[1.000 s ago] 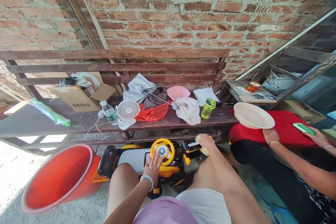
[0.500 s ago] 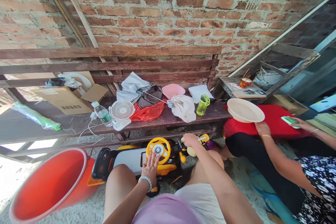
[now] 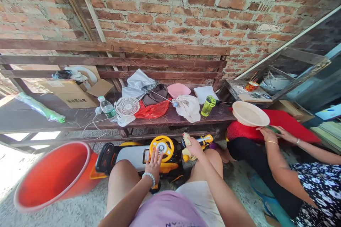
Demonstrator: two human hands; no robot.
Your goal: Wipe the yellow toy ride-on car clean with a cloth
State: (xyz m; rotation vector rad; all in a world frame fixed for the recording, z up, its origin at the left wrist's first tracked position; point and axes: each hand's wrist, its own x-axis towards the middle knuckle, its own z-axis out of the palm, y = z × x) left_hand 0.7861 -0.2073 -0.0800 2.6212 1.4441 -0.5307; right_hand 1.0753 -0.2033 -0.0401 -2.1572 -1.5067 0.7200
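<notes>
A yellow-and-black ride-on toy car [image 3: 130, 156] with a pale grey seat stands between my knees. My left hand [image 3: 152, 169], fingers stretched out, lies flat against the lower part of its yellow steering wheel [image 3: 171, 146]. My right hand [image 3: 195, 147] is closed round a crumpled pale yellow cloth [image 3: 187, 154], just right of the wheel at the car's front end. Parts of the cloth stick out above and below my fingers. The car's near side is partly covered by my legs.
A red bucket [image 3: 53, 175] lies tilted behind the car. The wooden bench [image 3: 80, 115] holds a small fan [image 3: 127, 106], a water bottle [image 3: 108, 110], a green bottle [image 3: 207, 106] and a cardboard box [image 3: 70, 97]. On the right sits another person, near a cream basin [image 3: 250, 113].
My right hand has shifted slightly with the cloth, while my left stays on the wheel. The other person's hands have come together beside the basin. The view has moved a little.
</notes>
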